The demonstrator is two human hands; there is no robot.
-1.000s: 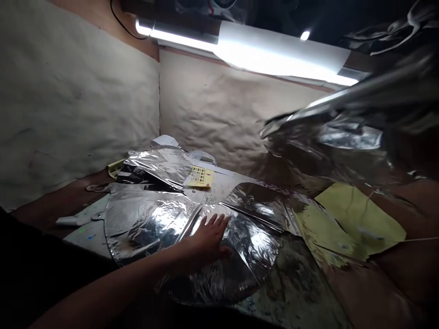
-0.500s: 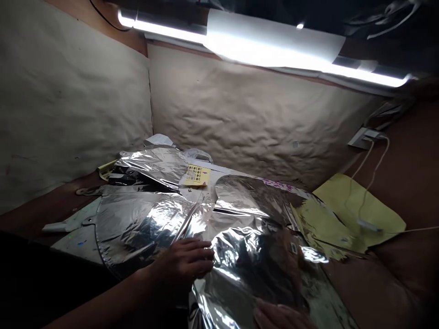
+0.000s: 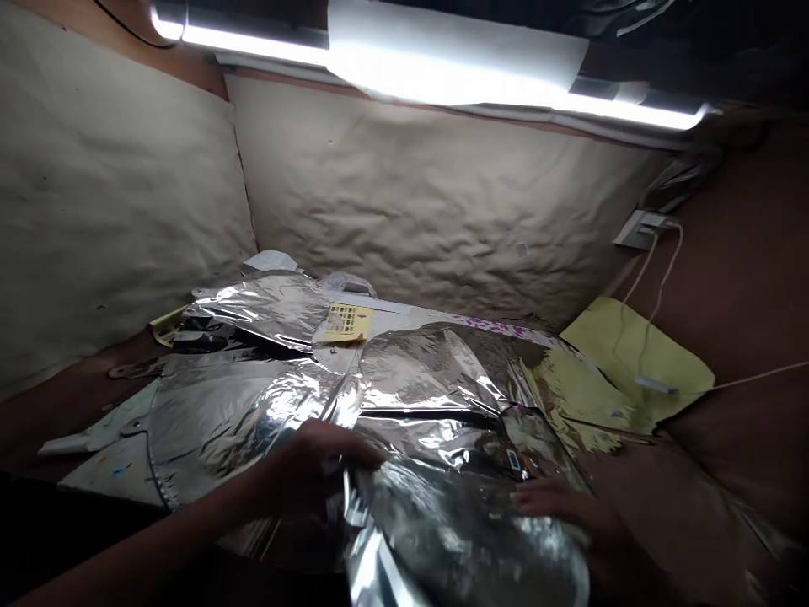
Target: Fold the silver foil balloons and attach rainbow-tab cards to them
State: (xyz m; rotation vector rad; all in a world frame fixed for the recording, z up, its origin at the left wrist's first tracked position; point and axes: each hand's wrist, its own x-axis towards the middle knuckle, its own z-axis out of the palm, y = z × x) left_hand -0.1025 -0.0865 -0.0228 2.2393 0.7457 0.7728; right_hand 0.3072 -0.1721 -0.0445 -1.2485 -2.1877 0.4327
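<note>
Well, through the head camera I had the left hand (image 3: 322,447) closed on the left edge of a shiny silver film (image 3: 442,514), low in my view. The right hand (image 3: 565,506) was blurred at the film's right side, its fingers touching it; whether they pinched or merely pressed, I could not tell. Between the two hands the film bent, its near part running out of the bottom of my view. Beyond it I saw a rounded silver piece (image 3: 417,371), a wider silver piece (image 3: 221,413) to the left, and a crinkled silver piece (image 3: 271,303) farther back. A yellow printed card (image 3: 347,324) lay near the middle. Off to the right, yellow paper (image 3: 670,362) lay below a wall outlet (image 3: 637,229), and a lit tube lamp (image 3: 632,110) ran across above.
</note>
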